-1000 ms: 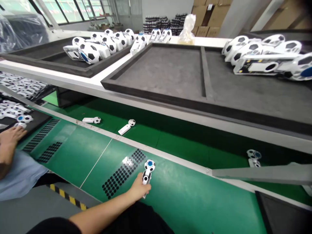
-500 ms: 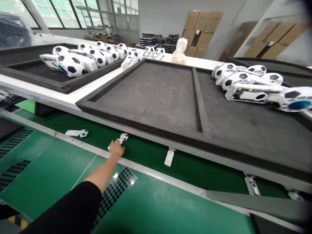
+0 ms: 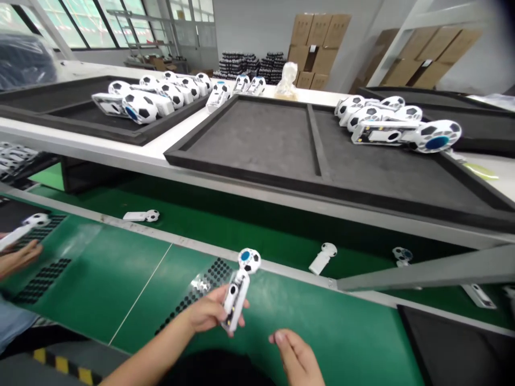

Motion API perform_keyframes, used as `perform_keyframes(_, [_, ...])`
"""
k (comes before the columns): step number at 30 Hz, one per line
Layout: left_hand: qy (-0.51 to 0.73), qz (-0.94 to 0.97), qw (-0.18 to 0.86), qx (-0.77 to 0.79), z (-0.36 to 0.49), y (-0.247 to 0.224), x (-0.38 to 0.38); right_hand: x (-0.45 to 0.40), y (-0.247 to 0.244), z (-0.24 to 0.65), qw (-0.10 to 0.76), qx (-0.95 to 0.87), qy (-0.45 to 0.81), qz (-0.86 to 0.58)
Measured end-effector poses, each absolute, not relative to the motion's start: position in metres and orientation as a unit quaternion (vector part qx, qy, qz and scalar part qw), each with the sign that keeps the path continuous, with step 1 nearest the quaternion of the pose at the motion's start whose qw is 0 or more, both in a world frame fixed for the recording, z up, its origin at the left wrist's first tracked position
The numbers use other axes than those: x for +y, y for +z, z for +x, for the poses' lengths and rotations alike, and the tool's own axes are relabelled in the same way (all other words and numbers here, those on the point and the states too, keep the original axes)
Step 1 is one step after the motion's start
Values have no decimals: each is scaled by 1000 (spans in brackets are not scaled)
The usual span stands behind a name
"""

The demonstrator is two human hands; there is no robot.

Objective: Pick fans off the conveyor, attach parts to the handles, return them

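My left hand [image 3: 211,311] grips a white handheld device with a round football-patterned head [image 3: 236,295]. The device is tilted above the green worktop, its head pointing up and away; a blue disc sits on the head, and dark inner parts show along the open handle. To its right, my right hand [image 3: 298,356] is apart from the device, with thumb and forefinger pressed together; anything between them is too small to make out. A sheet of black round dots [image 3: 213,276] lies on the worktop behind my left hand, partly covered by it.
Similar devices lie along the green conveyor belt [image 3: 225,220], among them one device [image 3: 322,258]. Above it, a shelf carries black foam trays [image 3: 257,134] and piled devices [image 3: 140,104]. A metal strut [image 3: 402,276] crosses at right. A co-worker's hand [image 3: 20,260] holds another device at left.
My left hand has come back from the belt to the worktop with a device in it. My right hand has entered the view. Devices on the belt have shifted right.
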State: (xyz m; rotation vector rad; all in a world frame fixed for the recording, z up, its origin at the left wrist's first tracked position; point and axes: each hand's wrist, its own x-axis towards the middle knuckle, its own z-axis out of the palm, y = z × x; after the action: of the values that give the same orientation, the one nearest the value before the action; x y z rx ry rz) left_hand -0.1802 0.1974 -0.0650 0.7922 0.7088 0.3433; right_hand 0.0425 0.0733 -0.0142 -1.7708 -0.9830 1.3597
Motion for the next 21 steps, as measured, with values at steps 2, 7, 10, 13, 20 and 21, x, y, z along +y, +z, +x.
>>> perform_keyframes(2, [170, 294, 909, 241, -161, -50, 154, 67, -10, 34, 352, -401, 532, -658])
perform_keyframes(7, [206, 227, 913, 268, -134, -26, 90, 35, 9, 30, 353, -433, 554, -618])
perform_keyframes(10, [187, 253, 906, 283, -137, -24, 74, 18, 17, 31, 352, -448, 562, -601])
perform_keyframes(13, [150, 312, 888, 302, -141, -21, 64, 6, 18, 30, 344, -460, 561, -596])
perform_keyframes(20, [153, 576, 702, 391, -133, 5, 49, -14, 19, 38, 331, -472, 545, -609])
perform_keyframes(21, [151, 599, 683, 390, -131, 8, 48, -16, 20, 39, 331, -473, 551, -602])
